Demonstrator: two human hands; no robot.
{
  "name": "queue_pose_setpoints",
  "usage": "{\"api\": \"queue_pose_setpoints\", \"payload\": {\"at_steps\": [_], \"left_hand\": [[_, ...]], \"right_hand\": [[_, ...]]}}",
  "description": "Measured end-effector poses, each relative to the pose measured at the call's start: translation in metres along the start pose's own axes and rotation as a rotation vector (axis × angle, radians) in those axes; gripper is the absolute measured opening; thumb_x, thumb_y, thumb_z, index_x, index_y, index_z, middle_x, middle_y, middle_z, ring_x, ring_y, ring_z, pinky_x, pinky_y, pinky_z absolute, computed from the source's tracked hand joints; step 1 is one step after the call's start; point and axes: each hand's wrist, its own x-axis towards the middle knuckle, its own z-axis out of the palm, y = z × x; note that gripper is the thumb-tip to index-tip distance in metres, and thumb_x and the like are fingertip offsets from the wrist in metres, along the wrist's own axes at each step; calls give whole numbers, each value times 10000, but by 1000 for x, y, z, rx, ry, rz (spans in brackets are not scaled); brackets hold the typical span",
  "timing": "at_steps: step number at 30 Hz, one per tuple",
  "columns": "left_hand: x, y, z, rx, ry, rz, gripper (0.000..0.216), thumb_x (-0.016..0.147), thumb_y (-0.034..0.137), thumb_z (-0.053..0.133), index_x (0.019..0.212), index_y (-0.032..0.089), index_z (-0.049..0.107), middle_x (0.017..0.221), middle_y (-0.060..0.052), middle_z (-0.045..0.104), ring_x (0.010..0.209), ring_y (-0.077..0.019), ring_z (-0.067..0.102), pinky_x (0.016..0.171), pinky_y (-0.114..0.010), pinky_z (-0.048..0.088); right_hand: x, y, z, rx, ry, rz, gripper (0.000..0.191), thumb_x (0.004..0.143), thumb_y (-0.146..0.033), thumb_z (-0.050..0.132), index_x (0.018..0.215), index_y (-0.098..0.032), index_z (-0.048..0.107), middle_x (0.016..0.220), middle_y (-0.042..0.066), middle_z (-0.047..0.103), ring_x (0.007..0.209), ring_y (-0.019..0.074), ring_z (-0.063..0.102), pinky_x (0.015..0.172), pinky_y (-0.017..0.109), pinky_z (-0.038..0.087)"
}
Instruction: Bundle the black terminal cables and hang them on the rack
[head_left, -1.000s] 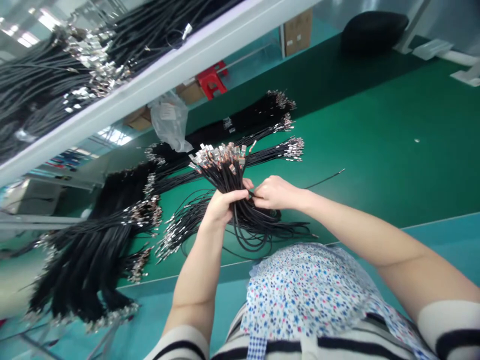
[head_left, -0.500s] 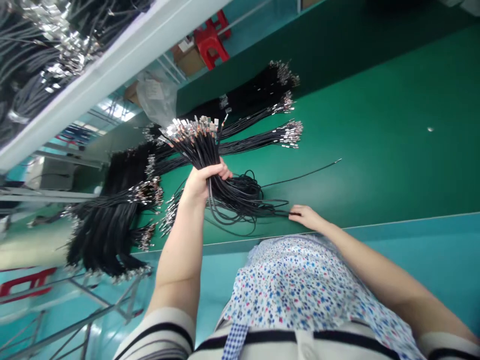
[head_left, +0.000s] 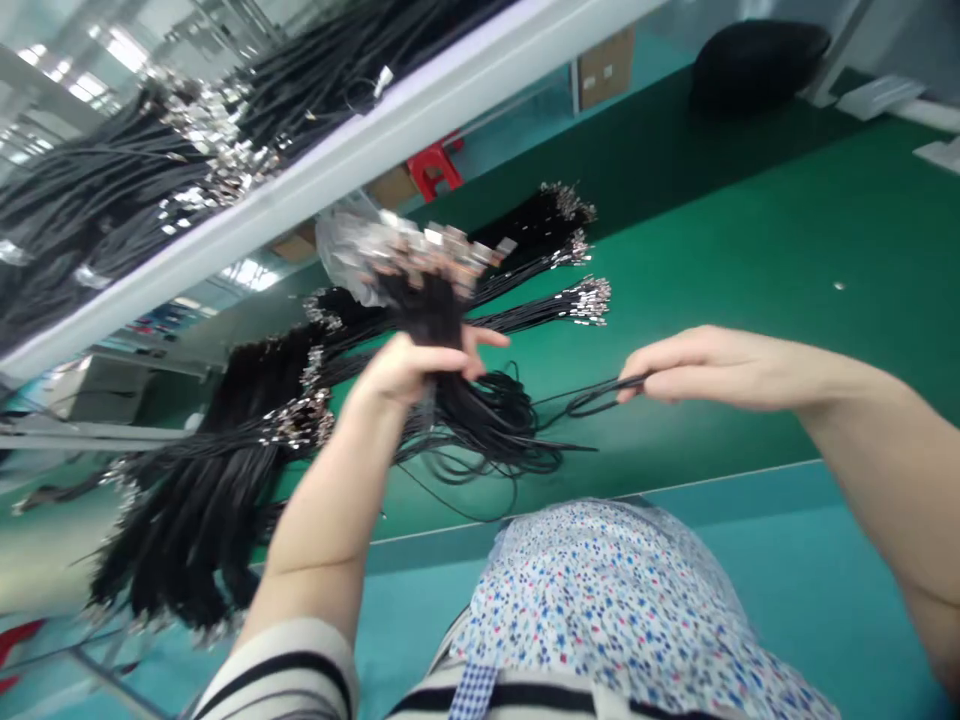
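My left hand [head_left: 427,365] is wrapped round a thick bundle of black cables [head_left: 431,310], with the index finger sticking out to the right. The cables' silvery connector ends fan out above the fist, smeared by motion. Below it the loose cable lengths [head_left: 502,420] hang and curl over the green tabletop [head_left: 720,290]. To the right, my right hand [head_left: 690,368] pinches a thin black cable loop [head_left: 600,395] between thumb and fingers. That loop runs back left toward the bundle; where it ends among the other cables is hidden.
Tied cable bundles [head_left: 555,305] lie behind my left hand. A large heap of black cables [head_left: 187,500] covers the table's left end. Overhead at upper left runs a white-edged shelf [head_left: 337,180] loaded with cables. A black rounded object [head_left: 757,65] sits at the far right.
My right hand has moved up and to the right from the table's front edge, drawing a cable loop along. My left hand has shifted slightly right with the bundle. The view has tilted.
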Motion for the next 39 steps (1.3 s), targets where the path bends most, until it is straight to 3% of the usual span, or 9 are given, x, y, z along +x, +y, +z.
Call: {"api": "queue_pose_setpoints", "payload": {"at_steps": [6, 11, 16, 19, 25, 29, 32, 35, 39], "left_hand": [[26, -61, 69, -130, -358, -117, 184, 523, 177, 680, 686, 119, 615, 650, -33, 611, 587, -126, 532, 572, -247, 418], [31, -66, 70, -192, -442, -117, 206, 543, 155, 654, 738, 102, 619, 723, -58, 643, 583, -119, 544, 527, -223, 407], [41, -62, 68, -174, -514, -155, 174, 531, 138, 664, 690, 96, 606, 658, -47, 632, 592, -136, 572, 523, -220, 418], [44, -66, 74, -177, -480, -159, 161, 530, 135, 662, 668, 101, 586, 654, -45, 622, 648, -164, 593, 503, -216, 415], [60, -83, 79, -199, -287, -133, 158, 545, 115, 627, 696, 89, 592, 708, -69, 642, 527, -107, 533, 494, -225, 409], [74, -84, 72, -240, -135, -157, 134, 550, 132, 632, 664, 82, 581, 652, -68, 635, 470, -88, 497, 484, -225, 391], [81, -81, 66, -248, -129, -172, 128, 544, 142, 653, 625, 79, 577, 614, -64, 620, 500, -98, 513, 506, -225, 396], [85, -81, 62, -267, -108, -157, 137, 540, 148, 667, 632, 73, 599, 628, -53, 615, 510, -89, 504, 523, -223, 400], [82, -81, 60, -288, -98, -183, 149, 554, 164, 673, 662, 79, 615, 642, -43, 612, 516, -87, 500, 525, -221, 395]], "right_hand": [[35, 12, 31, -102, -5, -34, 184, 702, -321, 588, 755, -186, 701, 711, 6, 656, 680, 140, 583, 630, 245, 448], [15, 15, 40, -75, 190, 188, 202, 678, -339, 613, 767, -168, 674, 750, 18, 658, 695, 137, 579, 647, 257, 450], [-2, 8, 47, 129, 148, 306, 247, 670, -374, 612, 765, -147, 618, 740, 30, 639, 701, 134, 587, 660, 263, 463], [0, 18, 51, -37, 236, 376, 181, 660, -316, 614, 746, -160, 579, 697, 12, 610, 631, 120, 565, 572, 241, 452], [19, 29, 73, -825, 877, 193, 119, 786, -175, 425, 759, -162, 541, 850, 66, 565, 677, 131, 524, 555, 243, 389], [28, 38, 90, -550, 1205, 115, 178, 809, -297, 455, 676, -180, 437, 675, 29, 507, 570, 115, 498, 502, 234, 385], [36, 55, 101, 0, 1271, 215, 175, 805, -348, 433, 727, -200, 380, 523, -45, 427, 375, 82, 412, 376, 209, 329], [42, 79, 113, 338, 1183, 384, 183, 783, -335, 383, 910, -203, 380, 550, -57, 469, 314, 85, 379, 333, 219, 326], [29, 85, 117, -66, 1060, 401, 544, 649, -304, 560, 1150, -180, 390, 982, 102, 568, 698, 179, 588, 630, 349, 481]]}}
